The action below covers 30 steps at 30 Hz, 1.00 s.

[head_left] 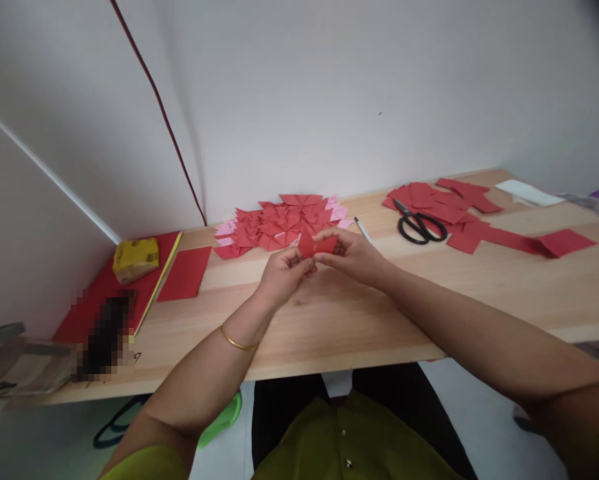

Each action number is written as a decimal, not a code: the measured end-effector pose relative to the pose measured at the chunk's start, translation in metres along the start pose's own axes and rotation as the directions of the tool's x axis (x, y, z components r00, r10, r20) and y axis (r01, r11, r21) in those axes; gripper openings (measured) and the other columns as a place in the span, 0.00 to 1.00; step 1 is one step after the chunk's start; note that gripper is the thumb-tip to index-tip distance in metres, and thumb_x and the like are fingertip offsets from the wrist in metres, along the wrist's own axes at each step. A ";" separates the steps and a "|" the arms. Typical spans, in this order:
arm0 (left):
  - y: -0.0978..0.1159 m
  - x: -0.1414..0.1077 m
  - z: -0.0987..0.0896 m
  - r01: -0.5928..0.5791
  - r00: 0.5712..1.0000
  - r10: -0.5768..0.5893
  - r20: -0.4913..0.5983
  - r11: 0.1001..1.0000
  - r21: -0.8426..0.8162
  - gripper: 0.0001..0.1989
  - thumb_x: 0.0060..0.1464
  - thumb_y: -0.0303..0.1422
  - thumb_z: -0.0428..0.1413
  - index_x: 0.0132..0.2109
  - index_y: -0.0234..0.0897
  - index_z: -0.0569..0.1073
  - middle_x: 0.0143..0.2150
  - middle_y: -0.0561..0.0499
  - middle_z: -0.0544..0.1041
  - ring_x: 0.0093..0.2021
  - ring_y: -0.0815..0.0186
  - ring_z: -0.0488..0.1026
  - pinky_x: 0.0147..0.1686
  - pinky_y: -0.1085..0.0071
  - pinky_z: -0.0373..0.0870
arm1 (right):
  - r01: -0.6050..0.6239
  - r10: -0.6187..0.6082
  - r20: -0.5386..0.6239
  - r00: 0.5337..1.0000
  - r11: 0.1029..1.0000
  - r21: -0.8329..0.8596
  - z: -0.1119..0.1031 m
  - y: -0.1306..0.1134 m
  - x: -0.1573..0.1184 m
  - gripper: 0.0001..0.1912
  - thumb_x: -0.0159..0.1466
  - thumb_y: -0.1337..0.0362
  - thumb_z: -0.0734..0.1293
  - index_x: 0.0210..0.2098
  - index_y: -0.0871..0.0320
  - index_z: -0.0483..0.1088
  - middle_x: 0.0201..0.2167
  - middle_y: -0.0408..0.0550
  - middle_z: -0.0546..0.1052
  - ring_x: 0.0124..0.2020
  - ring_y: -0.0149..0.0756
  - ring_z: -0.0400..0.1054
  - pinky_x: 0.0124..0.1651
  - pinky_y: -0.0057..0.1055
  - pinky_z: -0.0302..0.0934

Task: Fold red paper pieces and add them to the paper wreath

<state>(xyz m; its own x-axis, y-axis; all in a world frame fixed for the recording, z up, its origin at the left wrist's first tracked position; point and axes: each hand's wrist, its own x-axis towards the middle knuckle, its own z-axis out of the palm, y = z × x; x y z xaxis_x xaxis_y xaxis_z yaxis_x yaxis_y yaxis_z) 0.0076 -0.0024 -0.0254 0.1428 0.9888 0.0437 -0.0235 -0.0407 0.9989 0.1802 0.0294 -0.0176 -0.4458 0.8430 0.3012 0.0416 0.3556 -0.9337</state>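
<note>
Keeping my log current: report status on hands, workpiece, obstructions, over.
Left hand and right hand pinching folded red paper. Red-and-pink pile close beyond. Scissors right, clear of both.

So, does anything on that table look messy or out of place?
Nothing looks spilled or damaged. Slightly untidy: the loose red papers on the right lie at odd angles, with the scissors resting partly on them.

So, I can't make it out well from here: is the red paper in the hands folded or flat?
Folded: the red paper between the left hand and right hand shows pointed flaps at different angles.
</note>
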 end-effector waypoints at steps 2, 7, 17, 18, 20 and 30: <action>-0.001 0.002 -0.001 0.035 0.999 -0.037 -0.027 0.995 -0.090 0.10 0.43 0.35 0.62 0.28 0.33 0.71 0.23 0.53 0.74 0.24 0.73 0.68 0.27 0.75 0.65 | 0.019 -0.019 -0.030 0.999 0.999 0.029 -0.004 -0.002 0.000 0.18 0.56 0.58 0.69 0.44 0.56 0.66 0.33 0.44 0.72 0.30 0.31 0.66 0.35 0.30 0.63; 0.000 0.003 -0.003 0.119 0.992 -0.126 -0.012 0.963 -0.243 0.09 0.40 0.31 0.63 0.29 0.33 0.71 0.23 0.54 0.74 0.23 0.73 0.69 0.28 0.74 0.66 | 0.228 -0.223 0.047 0.974 0.961 -0.156 -0.017 -0.008 0.000 0.20 0.57 0.65 0.66 0.50 0.52 0.63 0.45 0.49 0.68 0.41 0.34 0.66 0.42 0.32 0.63; 0.004 0.000 -0.003 0.172 0.984 -0.155 0.093 0.958 -0.229 0.08 0.42 0.31 0.62 0.29 0.31 0.74 0.23 0.52 0.74 0.23 0.73 0.69 0.26 0.75 0.65 | 0.467 -0.376 0.288 0.880 0.794 -0.390 -0.025 -0.004 0.004 0.06 0.63 0.64 0.64 0.36 0.54 0.73 0.39 0.49 0.71 0.41 0.35 0.67 0.43 0.33 0.63; 0.004 0.000 -0.002 0.170 0.984 -0.154 0.086 0.959 -0.225 0.08 0.42 0.31 0.62 0.29 0.31 0.74 0.23 0.52 0.74 0.23 0.73 0.70 0.27 0.75 0.65 | 0.476 -0.389 0.284 0.877 0.787 -0.393 -0.025 -0.002 0.004 0.06 0.62 0.64 0.64 0.35 0.54 0.74 0.40 0.50 0.70 0.41 0.35 0.67 0.43 0.33 0.63; 0.003 0.000 -0.002 0.161 0.986 -0.150 0.066 0.964 -0.213 0.08 0.41 0.32 0.63 0.29 0.31 0.74 0.23 0.51 0.75 0.24 0.73 0.70 0.28 0.75 0.66 | 0.491 -0.409 0.278 0.869 0.779 -0.391 -0.027 0.000 0.004 0.05 0.62 0.65 0.65 0.34 0.55 0.74 0.42 0.51 0.69 0.42 0.35 0.67 0.44 0.33 0.63; 0.002 0.000 0.001 0.142 0.990 -0.142 0.012 0.974 -0.176 0.11 0.39 0.33 0.64 0.26 0.32 0.71 0.23 0.52 0.76 0.22 0.73 0.70 0.28 0.74 0.68 | 0.405 -0.316 0.326 0.891 0.878 -0.255 -0.031 0.000 0.006 0.06 0.62 0.62 0.65 0.34 0.55 0.74 0.39 0.49 0.75 0.40 0.34 0.70 0.45 0.33 0.64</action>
<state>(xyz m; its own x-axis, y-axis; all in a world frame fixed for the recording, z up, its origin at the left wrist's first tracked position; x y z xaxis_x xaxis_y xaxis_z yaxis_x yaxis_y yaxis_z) 0.0085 -0.0029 -0.0234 0.1570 0.9827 -0.0981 -0.1771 0.1257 0.9761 0.2054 0.0468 -0.0097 -0.7022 0.5069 0.5000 0.0845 0.7566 -0.6485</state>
